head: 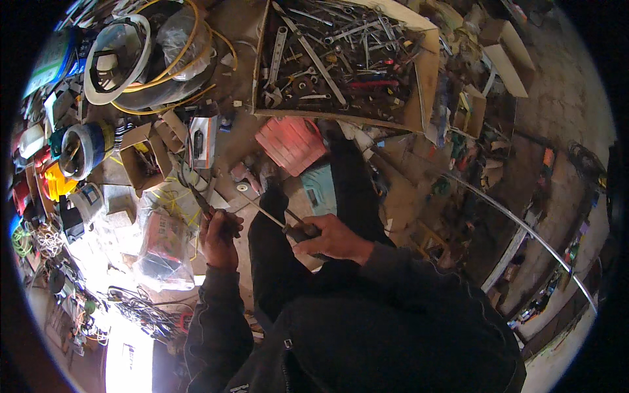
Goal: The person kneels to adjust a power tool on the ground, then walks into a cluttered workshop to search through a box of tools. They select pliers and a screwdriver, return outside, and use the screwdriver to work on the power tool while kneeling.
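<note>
My right hand (pixel 334 238) grips the dark handle of a screwdriver (pixel 265 212), its long shaft pointing up and left over my leg. A second, shorter dark shaft (pixel 295 216) shows beside it, and I cannot tell what it belongs to. In my left hand (pixel 219 240) is a slim dark tool (pixel 200 199) that points up and left, its kind unclear. The two hands are apart. Beyond them on the floor lie a red plastic case (pixel 291 143), a teal plastic case (pixel 319 189) and a pinkish power tool (pixel 247 178).
A shallow wooden box (pixel 339 116) of wrenches and other tools stands ahead. At left are an open cardboard box (pixel 128 156), buckets (pixel 78 152), a coiled yellow hose (pixel 218 34) and a plastic-wrapped package (pixel 164 250). A metal strip (pixel 521 223) crosses the right side.
</note>
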Demonstrator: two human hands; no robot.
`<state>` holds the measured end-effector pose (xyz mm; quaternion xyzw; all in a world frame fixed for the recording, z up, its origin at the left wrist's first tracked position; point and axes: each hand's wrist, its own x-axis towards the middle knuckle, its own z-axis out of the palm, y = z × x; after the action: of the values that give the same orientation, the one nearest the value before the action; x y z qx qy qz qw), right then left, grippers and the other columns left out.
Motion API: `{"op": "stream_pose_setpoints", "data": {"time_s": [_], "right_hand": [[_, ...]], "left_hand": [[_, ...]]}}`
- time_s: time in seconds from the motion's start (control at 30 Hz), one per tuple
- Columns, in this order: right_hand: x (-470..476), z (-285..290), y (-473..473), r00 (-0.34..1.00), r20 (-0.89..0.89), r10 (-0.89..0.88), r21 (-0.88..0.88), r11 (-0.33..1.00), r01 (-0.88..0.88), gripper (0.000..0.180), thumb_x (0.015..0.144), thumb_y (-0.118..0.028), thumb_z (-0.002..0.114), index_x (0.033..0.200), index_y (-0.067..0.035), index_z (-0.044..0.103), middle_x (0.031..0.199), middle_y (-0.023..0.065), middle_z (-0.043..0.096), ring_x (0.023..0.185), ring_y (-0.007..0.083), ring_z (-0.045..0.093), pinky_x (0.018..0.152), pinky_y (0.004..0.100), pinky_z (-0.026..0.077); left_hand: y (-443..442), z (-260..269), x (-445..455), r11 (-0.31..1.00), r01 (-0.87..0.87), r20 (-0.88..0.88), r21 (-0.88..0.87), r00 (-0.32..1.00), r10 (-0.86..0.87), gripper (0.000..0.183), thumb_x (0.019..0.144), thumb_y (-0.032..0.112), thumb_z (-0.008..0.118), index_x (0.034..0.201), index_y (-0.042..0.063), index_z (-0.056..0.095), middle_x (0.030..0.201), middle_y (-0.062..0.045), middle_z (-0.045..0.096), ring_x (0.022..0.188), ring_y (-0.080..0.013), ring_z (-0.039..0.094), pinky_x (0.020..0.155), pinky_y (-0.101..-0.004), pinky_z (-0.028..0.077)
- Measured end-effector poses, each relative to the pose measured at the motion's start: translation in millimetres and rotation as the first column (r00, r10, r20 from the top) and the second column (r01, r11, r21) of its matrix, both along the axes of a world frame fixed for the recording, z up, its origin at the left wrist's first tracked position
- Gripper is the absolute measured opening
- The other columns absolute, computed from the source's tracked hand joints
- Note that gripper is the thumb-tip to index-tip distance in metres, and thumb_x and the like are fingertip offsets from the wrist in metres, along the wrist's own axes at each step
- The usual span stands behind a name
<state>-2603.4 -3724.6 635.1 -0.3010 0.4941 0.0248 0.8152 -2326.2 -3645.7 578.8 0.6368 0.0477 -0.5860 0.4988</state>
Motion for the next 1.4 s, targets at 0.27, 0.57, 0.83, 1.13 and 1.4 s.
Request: {"op": "stream_pose_setpoints", "data": {"time_s": [0.27,0.57,0.83,1.13,1.4], "right_hand": [[11.5,-13.0,30.6,0.999,-0.025,-0.040,-0.005,0.999,0.040,0.043,0.087,-0.021,0.090,0.121,0.001,0.074,0.090,-0.0014,0.071,0.081,0.0083,0.062,0.074,0.0279,0.050],[-21.1,-7.2,41.0,0.962,-0.112,-0.251,-0.009,0.968,0.251,0.035,0.090,-0.022,0.088,0.113,-0.001,0.074,0.090,-0.0003,0.070,0.080,0.0080,0.061,0.071,0.0274,0.050],[-60.6,-68.7,-3.6,0.918,-0.023,-0.395,-0.066,0.917,0.393,0.036,0.097,-0.022,0.082,0.123,-0.001,0.069,0.097,0.0016,0.070,0.082,0.0086,0.063,0.071,0.0284,0.052],[-141.1,-193.9,-45.9,0.950,0.158,-0.269,-0.243,0.922,0.302,0.042,0.098,-0.013,0.072,0.136,0.003,0.060,0.112,0.0129,0.072,0.101,0.0211,0.068,0.091,0.0373,0.057],[-193.5,-283.3,-80.6,0.983,0.162,-0.082,-0.395,0.908,0.141,0.048,0.105,-0.014,0.062,0.149,0.001,0.051,0.126,0.0234,0.070,0.114,0.0346,0.070,0.099,0.0450,0.053]], "left_hand": [[44.4,-3.8,16.1,0.989,0.134,0.060,0.070,0.989,-0.138,0.026,0.101,0.027,0.068,0.106,0.003,0.062,0.083,-0.012,0.071,0.074,-0.0213,0.068,0.068,-0.0337,0.051],[54.0,-9.7,-21.6,0.963,0.246,-0.017,0.105,0.969,-0.246,0.026,0.100,0.017,0.069,0.116,-0.003,0.063,0.091,-0.013,0.072,0.076,-0.0223,0.069,0.077,-0.0360,0.058],[-24.8,-45.2,-108.8,0.947,0.318,-0.146,-0.047,0.936,-0.322,0.041,0.095,0.009,0.072,0.132,-0.006,0.060,0.108,-0.015,0.072,0.100,-0.0253,0.072,0.091,-0.0389,0.060],[-91.3,-124.3,-226.6,0.971,0.120,-0.345,-0.206,0.920,-0.187,0.034,0.093,0.005,0.076,0.122,-0.003,0.060,0.121,-0.019,0.071,0.107,-0.0315,0.072,0.101,-0.0479,0.059],[-128.6,-225.1,-264.0,0.806,0.587,0.008,-0.084,0.809,-0.588,0.029,0.090,0.004,0.076,0.111,0.005,0.056,0.119,-0.015,0.072,0.114,-0.0252,0.069,0.097,-0.0405,0.057]]}}
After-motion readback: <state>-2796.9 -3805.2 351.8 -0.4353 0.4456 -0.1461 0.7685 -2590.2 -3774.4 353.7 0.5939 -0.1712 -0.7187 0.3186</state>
